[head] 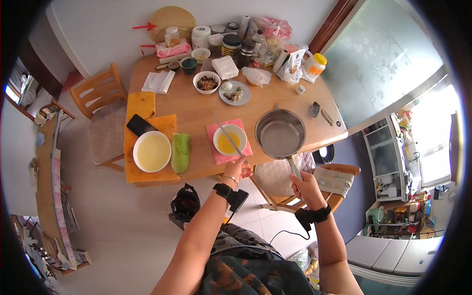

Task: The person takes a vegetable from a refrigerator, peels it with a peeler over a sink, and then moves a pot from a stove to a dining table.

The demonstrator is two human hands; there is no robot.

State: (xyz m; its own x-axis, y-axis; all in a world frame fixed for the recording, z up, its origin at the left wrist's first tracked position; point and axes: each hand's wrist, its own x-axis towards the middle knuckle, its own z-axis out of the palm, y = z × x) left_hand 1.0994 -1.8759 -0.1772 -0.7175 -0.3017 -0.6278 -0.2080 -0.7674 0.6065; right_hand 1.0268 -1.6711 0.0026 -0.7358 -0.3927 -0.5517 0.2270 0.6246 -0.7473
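My right hand point(309, 190) grips the handle of a metal saucepan point(280, 132). No food shows inside the pan, which is over the table's front edge; whether it touches the wood I cannot tell. My left hand point(238, 170) is at the near side of a white bowl point(221, 139) of yellow liquid that looks like beaten egg. Chopsticks point(229, 137) lie slantwise across that bowl, their near ends by my left fingers; a hold on them is not clear. Under the bowl is a pink cloth point(213, 156). A peeled green gourd point(180, 153) lies further left.
On an orange mat point(132, 175) are a bowl of pale liquid point(152, 151) and a phone point(141, 125). Behind stand a bowl of shredded food point(207, 82), a plate point(234, 102) with an egg, and several jars point(231, 45). Chairs point(280, 175) flank the wooden table point(199, 110).
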